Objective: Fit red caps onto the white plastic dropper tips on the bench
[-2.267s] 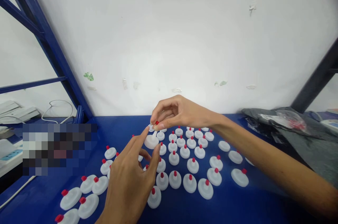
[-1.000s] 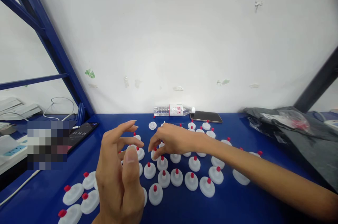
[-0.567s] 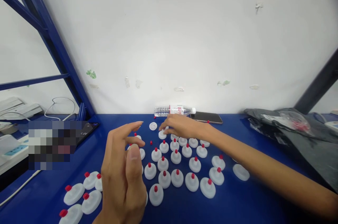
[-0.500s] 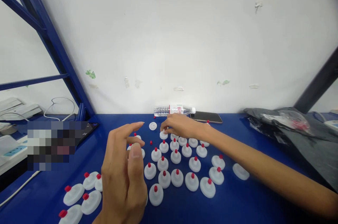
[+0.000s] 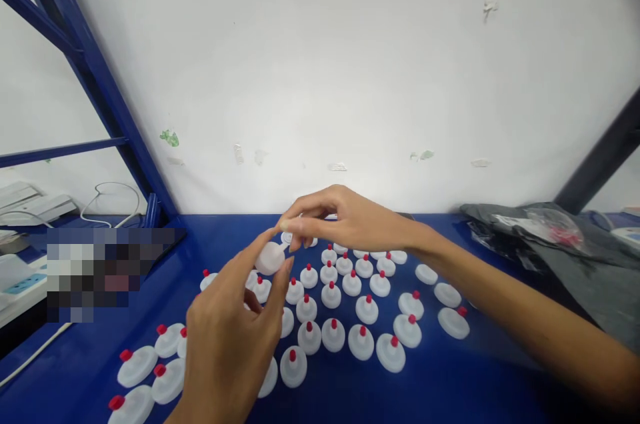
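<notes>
My left hand is raised over the blue table and pinches a white round cap between thumb and fingers. My right hand meets it from the right, its fingertips pinched at the cap's spout; what they hold is too small to make out. Below both hands stand several white caps with red tips in rows. More of these caps lie at the lower left.
A grey plastic bag with red bits inside lies at the right. A blue steel frame slants up at the left, with white cables and a power strip behind it. A white wall closes the back.
My right hand reached to the back of the table, then rose to meet my left hand. My left hand now pinches a white cap, lifted toward the right fingertips.
</notes>
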The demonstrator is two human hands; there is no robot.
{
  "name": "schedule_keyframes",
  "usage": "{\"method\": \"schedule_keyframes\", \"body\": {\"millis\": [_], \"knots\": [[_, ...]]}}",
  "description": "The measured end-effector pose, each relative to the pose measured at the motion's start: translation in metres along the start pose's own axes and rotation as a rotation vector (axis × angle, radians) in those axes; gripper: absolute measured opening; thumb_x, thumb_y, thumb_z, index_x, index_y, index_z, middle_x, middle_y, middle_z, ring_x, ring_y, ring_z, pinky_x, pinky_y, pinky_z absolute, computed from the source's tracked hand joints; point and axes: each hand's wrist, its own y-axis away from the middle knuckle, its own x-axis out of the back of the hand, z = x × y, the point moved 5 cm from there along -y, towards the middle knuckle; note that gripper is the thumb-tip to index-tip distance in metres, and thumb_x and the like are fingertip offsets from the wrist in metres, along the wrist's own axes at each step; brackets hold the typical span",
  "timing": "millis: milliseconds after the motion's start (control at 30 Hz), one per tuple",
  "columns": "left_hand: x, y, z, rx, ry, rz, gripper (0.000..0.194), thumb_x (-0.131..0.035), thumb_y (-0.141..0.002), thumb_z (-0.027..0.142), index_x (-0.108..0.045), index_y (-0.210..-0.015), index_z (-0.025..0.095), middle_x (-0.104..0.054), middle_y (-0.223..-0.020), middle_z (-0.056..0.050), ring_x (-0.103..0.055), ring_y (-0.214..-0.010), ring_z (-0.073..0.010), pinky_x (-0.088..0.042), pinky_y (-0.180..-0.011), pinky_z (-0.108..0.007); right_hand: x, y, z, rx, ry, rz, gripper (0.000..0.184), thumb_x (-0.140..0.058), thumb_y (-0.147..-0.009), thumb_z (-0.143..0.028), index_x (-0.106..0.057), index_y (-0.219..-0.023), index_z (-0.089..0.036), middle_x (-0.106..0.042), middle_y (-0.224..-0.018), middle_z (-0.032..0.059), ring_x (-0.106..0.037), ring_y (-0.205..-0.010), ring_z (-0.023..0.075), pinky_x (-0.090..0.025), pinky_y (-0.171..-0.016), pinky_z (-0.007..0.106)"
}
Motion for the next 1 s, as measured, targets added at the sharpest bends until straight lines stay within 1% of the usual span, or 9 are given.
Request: {"method": "schedule_keyframes", "body": {"millis": [100,200,300,400,500,633,767,867,1000], "knots": [[0.016,-0.007,-0.001,0.038,0.005,0.038,0.037,-0.065,-0.091,0.051,-0.068,-0.124,0.035,-0.076,-0.111,0.005,-0.06,-0.05,-0.0097,-0.052,-0.058,-0.029,-0.001,-0.01,0.028,-0.049,0.253,0.1,0.023,-0.06,-0.101,-0.033,-0.078,-0.105,-0.019,-0.08,-0.089,0.0039,-0.07,-0.076,0.0152,-0.048,-0.067,0.027],[0.03,-0.015,-0.009,0.071,0.003,0.029,0.041,-0.063,-0.09,0.053,-0.067,-0.127,0.037,-0.074,-0.118,0.004,-0.058,-0.049,-0.0092,-0.052,-0.059,-0.031,-0.021,-0.028,0.064,-0.125,0.454,-0.019,0.015,-0.066,-0.096,-0.026,-0.079,-0.1,-0.019,-0.08,-0.092,0.004,-0.07,-0.079,0.0156,-0.046,-0.069,0.027],[0.038,-0.022,-0.022,0.107,-0.037,0.028,0.046,-0.065,-0.087,0.055,-0.068,-0.129,0.036,-0.077,-0.102,0.003,-0.063,-0.052,-0.0135,-0.052,-0.058,-0.032,-0.049,-0.044,0.09,-0.18,0.491,-0.191,0.015,-0.076,-0.089,-0.033,-0.08,-0.094,-0.019,-0.079,-0.079,0.0023,-0.069,-0.071,0.016,-0.042,-0.062,0.026],[0.039,-0.027,-0.033,0.133,-0.047,0.004,0.049,-0.069,-0.083,0.057,-0.069,-0.127,0.036,-0.076,-0.081,0.005,-0.066,-0.053,-0.0172,-0.051,-0.055,-0.032,-0.065,-0.054,0.101,-0.225,0.498,-0.199,0.011,-0.085,-0.08,-0.027,-0.081,-0.087,-0.019,-0.077,-0.073,0.0012,-0.071,-0.072,0.0175,-0.04,-0.058,0.025],[0.039,-0.028,-0.036,0.129,-0.026,-0.01,0.047,-0.07,-0.084,0.055,-0.069,-0.127,0.036,-0.076,-0.076,0.006,-0.065,-0.05,-0.0167,-0.05,-0.056,-0.032,-0.073,-0.056,0.106,-0.282,0.496,-0.184,0.007,-0.085,-0.077,-0.017,-0.08,-0.082,-0.019,-0.079,-0.076,0.0019,-0.073,-0.076,0.0186,-0.041,-0.058,0.024],[0.034,-0.027,-0.037,0.114,-0.007,-0.063,0.047,-0.067,-0.087,0.052,-0.069,-0.129,0.031,-0.074,-0.071,0.007,-0.06,-0.043,-0.0152,-0.048,-0.057,-0.033,-0.071,-0.052,0.107,-0.31,0.467,-0.175,0.007,-0.083,-0.076,-0.014,-0.078,-0.077,-0.018,-0.078,-0.074,0.0017,-0.072,-0.075,0.0183,-0.044,-0.062,0.024],[0.026,-0.026,-0.037,0.099,-0.017,-0.185,0.05,-0.063,-0.09,0.053,-0.068,-0.132,0.026,-0.074,-0.071,0.004,-0.065,-0.053,-0.0189,-0.05,-0.063,-0.035,-0.052,-0.038,0.092,-0.295,0.404,-0.096,0.011,-0.073,-0.091,-0.025,-0.076,-0.085,-0.017,-0.078,-0.077,0.0032,-0.072,-0.071,0.016,-0.048,-0.065,0.025],[0.021,-0.024,-0.035,0.102,-0.041,-0.243,0.05,-0.06,-0.092,0.051,-0.067,-0.133,0.025,-0.072,-0.068,0.005,-0.066,-0.058,-0.0207,-0.05,-0.066,-0.036,-0.034,-0.022,0.071,-0.315,0.158,0.025,0.021,-0.068,-0.095,-0.038,-0.075,-0.094,-0.018,-0.079,-0.081,0.0045,-0.075,-0.077,0.017,-0.052,-0.066,0.025],[0.012,-0.021,-0.028,0.073,-0.011,-0.274,0.051,-0.055,-0.096,0.052,-0.066,-0.135,0.022,-0.072,-0.072,0.003,-0.064,-0.056,-0.0191,-0.05,-0.068,-0.036,-0.02,-0.008,0.039,-0.267,-0.225,0.166,0.03,-0.082,-0.082,-0.042,-0.076,-0.101,-0.02,-0.08,-0.091,0.0055,-0.075,-0.089,0.0201,-0.057,-0.077,0.03]]}}
